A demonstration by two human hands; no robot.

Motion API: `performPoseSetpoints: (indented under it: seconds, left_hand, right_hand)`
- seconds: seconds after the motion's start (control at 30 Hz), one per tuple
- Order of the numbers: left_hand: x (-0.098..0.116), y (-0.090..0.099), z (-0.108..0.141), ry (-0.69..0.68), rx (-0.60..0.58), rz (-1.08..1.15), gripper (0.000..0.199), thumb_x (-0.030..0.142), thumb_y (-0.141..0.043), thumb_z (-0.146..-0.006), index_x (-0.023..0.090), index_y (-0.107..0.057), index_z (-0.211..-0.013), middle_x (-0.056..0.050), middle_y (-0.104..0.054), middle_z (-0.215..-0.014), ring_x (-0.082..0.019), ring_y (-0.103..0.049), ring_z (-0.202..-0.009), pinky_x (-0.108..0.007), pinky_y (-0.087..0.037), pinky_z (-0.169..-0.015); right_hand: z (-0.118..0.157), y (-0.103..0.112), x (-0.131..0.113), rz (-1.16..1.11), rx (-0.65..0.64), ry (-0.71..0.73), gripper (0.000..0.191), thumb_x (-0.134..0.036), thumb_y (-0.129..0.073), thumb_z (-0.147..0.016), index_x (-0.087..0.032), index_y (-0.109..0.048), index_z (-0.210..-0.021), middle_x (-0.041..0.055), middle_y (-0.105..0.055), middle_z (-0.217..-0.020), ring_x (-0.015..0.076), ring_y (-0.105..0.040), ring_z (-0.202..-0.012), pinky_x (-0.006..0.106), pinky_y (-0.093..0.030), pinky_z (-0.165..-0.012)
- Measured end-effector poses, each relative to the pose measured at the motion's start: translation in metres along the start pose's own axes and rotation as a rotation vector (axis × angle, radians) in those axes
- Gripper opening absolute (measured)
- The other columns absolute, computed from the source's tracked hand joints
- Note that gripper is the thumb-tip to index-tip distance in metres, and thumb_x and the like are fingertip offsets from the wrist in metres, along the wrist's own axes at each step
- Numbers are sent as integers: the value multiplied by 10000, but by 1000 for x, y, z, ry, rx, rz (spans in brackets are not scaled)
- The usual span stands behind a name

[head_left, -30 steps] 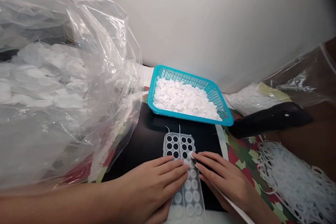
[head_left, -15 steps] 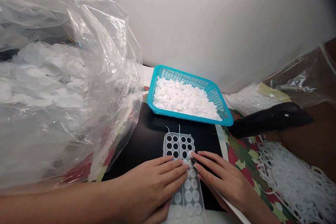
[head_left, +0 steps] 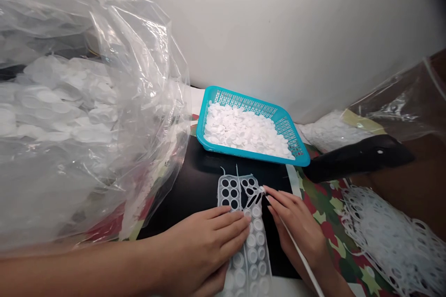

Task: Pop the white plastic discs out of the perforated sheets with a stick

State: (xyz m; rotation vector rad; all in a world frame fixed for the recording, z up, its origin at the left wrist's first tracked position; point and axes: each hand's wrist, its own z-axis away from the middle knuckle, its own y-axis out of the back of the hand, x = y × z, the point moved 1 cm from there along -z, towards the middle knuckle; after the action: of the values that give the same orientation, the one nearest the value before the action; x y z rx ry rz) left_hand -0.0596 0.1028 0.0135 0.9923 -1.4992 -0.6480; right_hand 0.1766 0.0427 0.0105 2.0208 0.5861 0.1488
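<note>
Pressing flat, your open left hand (head_left: 207,236) seems to anchor the translucent perforated plastic sheet (head_left: 260,240) while your right hand (head_left: 301,227) pinches its stretched edge, probably for tension. The sheet lies on the black flat surface (head_left: 167,204), near the turquoise plastic basket (head_left: 251,155) of small white discs (head_left: 244,132), apparently within reach.

The right hand (head_left: 301,225) has moved away from the person and a little outward, drawing the sheet (head_left: 239,190) with it. Beside its fingertips, the round holes (head_left: 258,198) are now pulled into slanted slits. More of the white strip (head_left: 302,260) beneath that hand has come into view.
</note>
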Motion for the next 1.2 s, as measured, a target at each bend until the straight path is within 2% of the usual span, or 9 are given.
performPoseSetpoints:
  seconds: [0.3, 0.4, 0.5, 0.73, 0.9, 1.07, 1.2]
  left_hand:
    - [1, -3, 1, -2, 39, 2, 554, 237, -439, -914, 24, -375, -1421, -149, -355, -1509, -245, -357, -1388, -353, -226, -1196]
    - [0, -5, 0, -4, 70, -7, 545, 225, -450, -899, 28, -399, -1404, -148, -405, -1480, -243, -399, -1361, -357, -232, -1197]
    - [0, -4, 2, -11, 74, -13, 546, 227, -443, -909, 31, -383, -1416, -150, -386, -1492, -245, -386, -1371, -363, -254, -1189]
    - [2, -5, 4, -35, 79, -92, 531, 225, -410, -931, 27, -380, -1423, -140, -354, -1511, -242, -340, -1397, -342, -246, -1187]
    - [3, -10, 5, -80, 143, -193, 479, 217, -418, -931, 7, -460, -1360, -142, -432, -1463, -242, -401, -1358, -335, -251, -1185]
    - [5, -14, 7, -188, 235, -302, 328, 173, -445, -929, 28, -624, -1163, -146, -597, -1285, -242, -529, -1220, -337, -380, -1110]
    - [6, -14, 7, -191, 236, -298, 292, 148, -450, -924, 51, -642, -1121, -135, -647, -1180, -231, -571, -1130, -322, -446, -1028]
  right_hand:
    - [-13, 11, -4, 72, 116, -48, 301, -37, -551, -898, -181, -602, -1158, 114, -695, -1144, 220, -668, -981, 376, -554, -848]
    - [-13, 17, 2, 149, 219, -108, 329, -33, -591, -873, -182, -606, -1166, 110, -691, -1159, 229, -674, -990, 380, -542, -868]
    - [-14, 20, 7, 164, 293, -152, 351, -31, -605, -864, -193, -603, -1176, 105, -689, -1166, 232, -677, -997, 385, -541, -877]
    - [-23, 8, 25, 207, 337, -111, 301, -71, -619, -873, -166, -591, -1157, 121, -678, -1200, 230, -653, -1066, 372, -543, -909]
    - [-26, 2, 36, 210, 298, -205, 198, -196, -564, -938, -171, -583, -1133, 138, -604, -1315, 249, -589, -1197, 401, -529, -949]
    - [-24, 4, 37, 194, 301, -241, 193, -227, -564, -939, -183, -592, -1125, 126, -587, -1336, 260, -578, -1213, 430, -511, -974]
    - [-30, 9, 44, 195, 350, -187, 210, -217, -608, -909, -187, -619, -1116, 132, -595, -1301, 279, -593, -1171, 493, -481, -990]
